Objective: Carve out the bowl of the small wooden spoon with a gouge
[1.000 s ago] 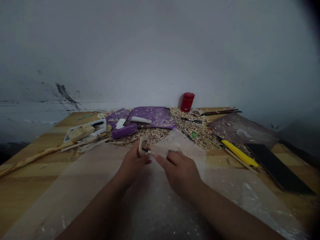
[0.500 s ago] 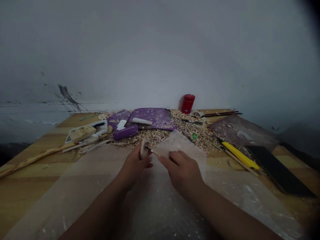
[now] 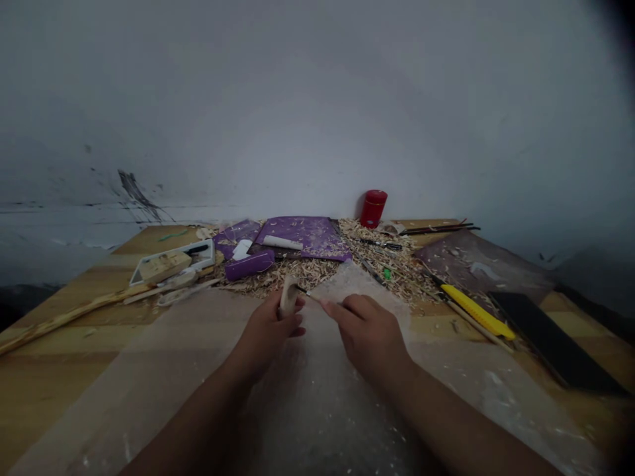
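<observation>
My left hand (image 3: 270, 324) is closed around a small pale piece of wood (image 3: 288, 297), held upright above the plastic sheet. A thin carving tool (image 3: 311, 295) with a dark metal tip is gripped in my right hand (image 3: 370, 330), index finger stretched along it. The tool's tip meets the right side of the wood piece, or sits very close to it; I cannot tell which. My right palm hides most of the tool's handle. Both hands are over the translucent plastic sheet (image 3: 327, 410) covering the front of the table.
Wood shavings (image 3: 307, 271) spread across the back, around a purple sheet (image 3: 307, 231) and a purple roll (image 3: 249, 264). A red canister (image 3: 373, 208) stands by the wall. On the right lie a yellow utility knife (image 3: 476, 311) and a dark flat board (image 3: 555, 340); left, a white tray (image 3: 136, 272) and long stick (image 3: 74, 319).
My right hand has shifted slightly right and turned, and the tool's tip is a little higher against the wood piece. My left hand stays almost in place, still gripping the wood.
</observation>
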A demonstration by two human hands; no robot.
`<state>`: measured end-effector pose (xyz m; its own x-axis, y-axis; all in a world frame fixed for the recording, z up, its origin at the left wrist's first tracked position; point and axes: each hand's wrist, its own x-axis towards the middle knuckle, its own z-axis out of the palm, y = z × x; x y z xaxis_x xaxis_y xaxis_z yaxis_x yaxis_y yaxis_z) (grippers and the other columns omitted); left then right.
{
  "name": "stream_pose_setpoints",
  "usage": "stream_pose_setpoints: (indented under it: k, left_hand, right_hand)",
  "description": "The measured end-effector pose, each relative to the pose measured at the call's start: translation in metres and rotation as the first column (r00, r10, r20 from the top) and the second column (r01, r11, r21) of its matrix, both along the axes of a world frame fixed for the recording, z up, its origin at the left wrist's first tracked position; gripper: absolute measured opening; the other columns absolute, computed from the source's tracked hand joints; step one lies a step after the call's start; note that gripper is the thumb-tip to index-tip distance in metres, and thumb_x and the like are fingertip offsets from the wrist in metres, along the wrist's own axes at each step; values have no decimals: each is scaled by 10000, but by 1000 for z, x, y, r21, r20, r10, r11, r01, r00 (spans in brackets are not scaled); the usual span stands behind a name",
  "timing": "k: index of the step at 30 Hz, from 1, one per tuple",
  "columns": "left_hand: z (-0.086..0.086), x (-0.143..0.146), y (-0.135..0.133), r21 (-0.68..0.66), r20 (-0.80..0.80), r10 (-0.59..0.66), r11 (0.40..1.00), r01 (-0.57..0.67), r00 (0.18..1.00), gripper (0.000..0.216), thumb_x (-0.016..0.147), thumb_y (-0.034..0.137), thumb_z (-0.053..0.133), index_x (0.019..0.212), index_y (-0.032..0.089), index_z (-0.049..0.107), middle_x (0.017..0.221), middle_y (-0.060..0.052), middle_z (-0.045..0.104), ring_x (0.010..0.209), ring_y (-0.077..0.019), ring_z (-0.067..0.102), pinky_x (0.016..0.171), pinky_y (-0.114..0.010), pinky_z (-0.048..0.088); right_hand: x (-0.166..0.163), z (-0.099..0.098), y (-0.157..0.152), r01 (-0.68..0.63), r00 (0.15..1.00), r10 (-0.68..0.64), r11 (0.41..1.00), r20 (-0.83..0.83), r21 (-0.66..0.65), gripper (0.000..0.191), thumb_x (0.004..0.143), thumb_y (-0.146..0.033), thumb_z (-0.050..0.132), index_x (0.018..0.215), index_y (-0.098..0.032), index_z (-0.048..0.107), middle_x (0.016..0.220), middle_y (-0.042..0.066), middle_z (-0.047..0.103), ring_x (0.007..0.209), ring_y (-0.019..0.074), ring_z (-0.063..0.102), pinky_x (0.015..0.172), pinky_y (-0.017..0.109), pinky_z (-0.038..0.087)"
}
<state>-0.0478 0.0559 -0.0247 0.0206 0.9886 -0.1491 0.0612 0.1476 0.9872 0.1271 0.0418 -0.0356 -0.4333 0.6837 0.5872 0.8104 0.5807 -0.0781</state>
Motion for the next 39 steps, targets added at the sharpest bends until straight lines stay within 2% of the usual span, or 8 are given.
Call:
stream_pose_setpoints:
  k: [14,16,21,24,27,29,32,39]
  left_hand:
    - [-2,-3,2,35,-65,-34,999,37,997,244,665,241,589,896,169,563,915,-53,577,763,-168,559,675,-336,511]
    - [-4,-9,6,183,-259,36,983,13,965,206,654,219,587,857,177,592,1056,-85,560,937,-236,546,801,-396,464]
    - [-2,-37,21,604,-609,417,795,54,675,164,686,147,531,818,187,621,1416,-81,247,1302,-298,174,1046,-425,158]
    - [-1,-43,25,509,-617,380,861,-18,689,144,727,223,514,842,205,600,1256,-108,479,1185,-292,399,957,-412,304]
    - [-1,-35,21,223,-435,208,968,-119,876,199,720,343,538,847,191,550,868,-70,651,750,-231,628,673,-334,455]
    - [-1,-26,16,73,-221,75,996,-60,972,232,712,362,552,842,173,516,723,-26,636,538,-164,603,511,-265,430]
    - [0,-16,7,28,-2,-69,997,69,998,190,723,339,553,780,167,495,600,28,579,443,-106,545,443,-220,391]
    - [2,-11,-2,-3,43,-135,991,136,990,171,726,310,562,748,182,453,487,70,497,371,-79,480,337,-168,271]
  right_hand:
    - [-1,3,-3,-76,997,75,997,-8,-18,249,861,-207,408,1004,-249,608,680,25,515,640,164,440,545,259,318]
    - [3,3,0,-43,998,41,998,-48,-42,265,855,-186,408,1025,-235,605,704,35,520,655,170,453,549,258,330]
    - [14,-4,11,-25,984,0,990,-179,-137,294,845,-143,400,1064,-195,589,724,38,518,645,145,497,577,236,383]
    - [11,-10,11,-71,974,29,980,-223,-185,304,834,-157,427,1095,-206,573,737,35,531,658,144,522,596,239,411]
    - [8,-9,7,-106,961,46,972,-273,-210,298,842,-183,428,1110,-200,559,757,41,568,696,154,551,622,252,436]
    - [7,-5,4,-133,951,63,967,-304,-219,293,854,-207,428,1125,-203,540,816,43,609,742,155,573,661,259,450]
    - [7,2,-1,-170,938,88,960,-335,-223,285,859,-245,444,1129,-202,526,930,48,636,814,154,588,723,266,452]
    - [11,13,-6,-205,933,135,961,-333,-184,282,870,-243,402,1088,-188,572,750,43,570,719,155,534,645,269,425]
